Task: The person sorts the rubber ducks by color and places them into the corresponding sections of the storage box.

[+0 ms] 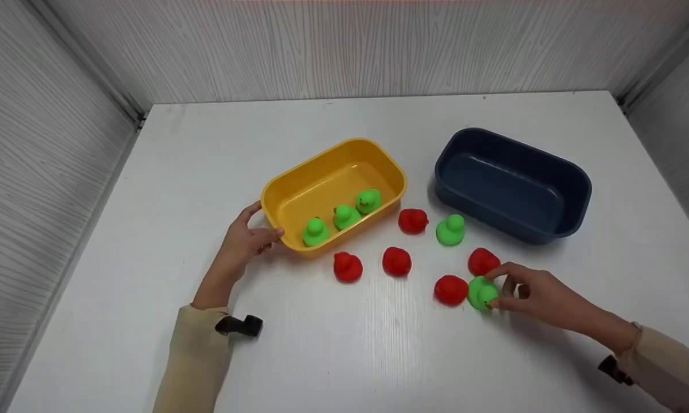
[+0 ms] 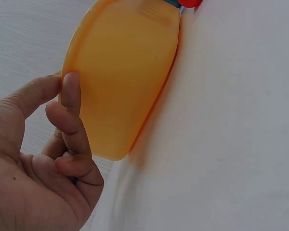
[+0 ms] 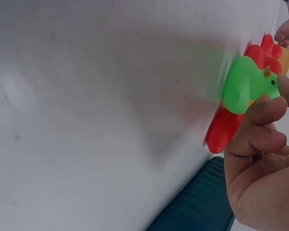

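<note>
My left hand (image 1: 242, 240) pinches the left end of a yellow bin (image 1: 313, 166) by its rim, thumb and fingers on either side. Three green rubber ducks lie along the bin's near wall, one of them a green duck (image 1: 345, 217) in the middle. At the right, my right hand (image 1: 542, 295) has thumb and index finger about another green rubber duck (image 1: 482, 293), also seen as the green duck (image 3: 248, 84) in the right wrist view. Close beside that duck sit a red rubber duck (image 1: 451, 290) and a second red duck (image 1: 483, 261).
A dark blue bin (image 1: 513, 221) with nothing in it stands at the back right. Between the bins and the hands sit a green duck (image 1: 450, 230) and more red ducks, such as the red duck (image 1: 347, 267). Pale walls (image 1: 344, 51) close off the white table (image 1: 333, 355) at the back and sides.
</note>
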Available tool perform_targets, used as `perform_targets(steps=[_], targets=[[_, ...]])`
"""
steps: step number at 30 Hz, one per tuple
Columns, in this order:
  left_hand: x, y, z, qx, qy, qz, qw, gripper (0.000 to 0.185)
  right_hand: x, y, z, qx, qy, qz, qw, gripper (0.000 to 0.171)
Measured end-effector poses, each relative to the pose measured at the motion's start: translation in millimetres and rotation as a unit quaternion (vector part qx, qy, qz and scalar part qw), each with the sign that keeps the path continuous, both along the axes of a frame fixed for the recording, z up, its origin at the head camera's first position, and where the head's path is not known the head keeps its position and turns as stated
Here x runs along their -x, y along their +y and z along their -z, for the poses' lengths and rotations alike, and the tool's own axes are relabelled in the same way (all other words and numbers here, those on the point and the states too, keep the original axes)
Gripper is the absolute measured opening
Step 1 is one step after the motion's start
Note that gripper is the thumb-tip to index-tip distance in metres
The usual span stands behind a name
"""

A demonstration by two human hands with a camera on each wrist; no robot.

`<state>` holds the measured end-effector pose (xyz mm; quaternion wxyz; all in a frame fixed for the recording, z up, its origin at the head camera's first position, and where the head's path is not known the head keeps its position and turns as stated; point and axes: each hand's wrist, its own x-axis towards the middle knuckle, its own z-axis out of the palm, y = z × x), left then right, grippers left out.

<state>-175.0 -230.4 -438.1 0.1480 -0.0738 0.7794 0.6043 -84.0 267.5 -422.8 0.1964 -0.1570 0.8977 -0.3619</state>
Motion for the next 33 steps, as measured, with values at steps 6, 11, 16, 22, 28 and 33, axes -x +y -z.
perform_targets(steps=[6, 11, 16, 22, 28, 33], targets=[[-1.2, 0, -2.5, 0.003, -0.005, -0.001, 1.0000, 0.083, -1.9, 0, 2.4, -0.006, -0.010, -0.003, 1.000, 0.038], [-1.9, 1, -3.0, 0.007, -0.005, 0.000, 1.0000, 0.084, -2.0, -1, 3.1, -0.016, -0.017, 0.003, 1.000, 0.037], [-0.7, 1, -2.7, 0.005, -0.006, 0.001, 1.0000, 0.084, -2.4, 0, 4.7, -0.014, -0.017, 0.002, 1.000, 0.035], [-1.6, 1, -1.7, 0.000, -0.007, 0.001, 1.0000, 0.084, -4.0, 0, -1.3, -0.012, -0.019, -0.001, 1.000, 0.034], [-2.7, 1, -2.1, 0.003, 0.001, 0.005, 1.0000, 0.083, -8.6, 3, -10.7, 0.041, -0.001, 0.026, 0.999, 0.035], [-1.8, 1, -2.3, -0.001, 0.002, 0.005, 1.0000, 0.083, -10.5, 2, -18.1, 0.091, 0.037, 0.052, 0.994, 0.036]])
